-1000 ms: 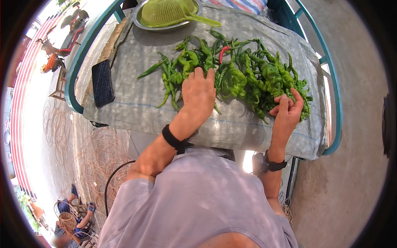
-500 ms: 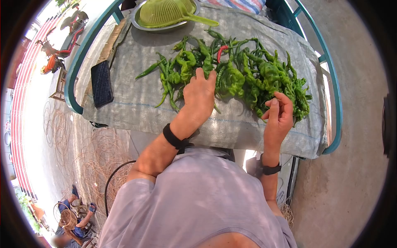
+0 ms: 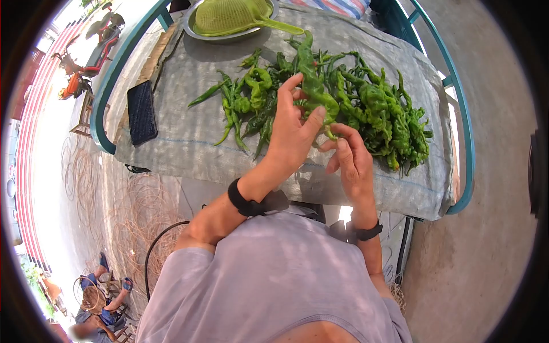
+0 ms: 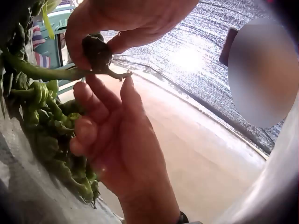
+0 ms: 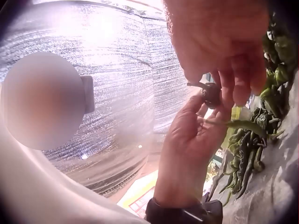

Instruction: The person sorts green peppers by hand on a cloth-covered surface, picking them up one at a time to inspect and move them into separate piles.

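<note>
My left hand (image 3: 293,127) holds a long, twisted green pepper (image 3: 311,80) between thumb and fingers above the pile, its stem end toward me. The thumb and forefinger of my right hand (image 3: 351,163) pinch at its curved stem. In the left wrist view the pepper (image 4: 97,52) looks dark, and its stem (image 4: 119,74) reaches the right thumb tip. A slimmer green pepper (image 5: 247,125) extends beside the left palm in the right wrist view. Beneath and around the hands lie more green peppers (image 3: 377,108), heaped mostly on the right, with a looser group (image 3: 231,108) on the left.
A yellow-green strainer (image 3: 231,17) lies in a metal basin (image 3: 200,35) at the back left. A phone (image 3: 142,114) rests at the left on the grey woven sheet (image 3: 183,126). Teal rails (image 3: 462,126) bound both sides. Another person (image 3: 97,308) sits at lower left.
My left hand has raised a green pepper from the pile and turned toward the right hand. My right hand has moved left from the right-hand heap to the pepper's stem.
</note>
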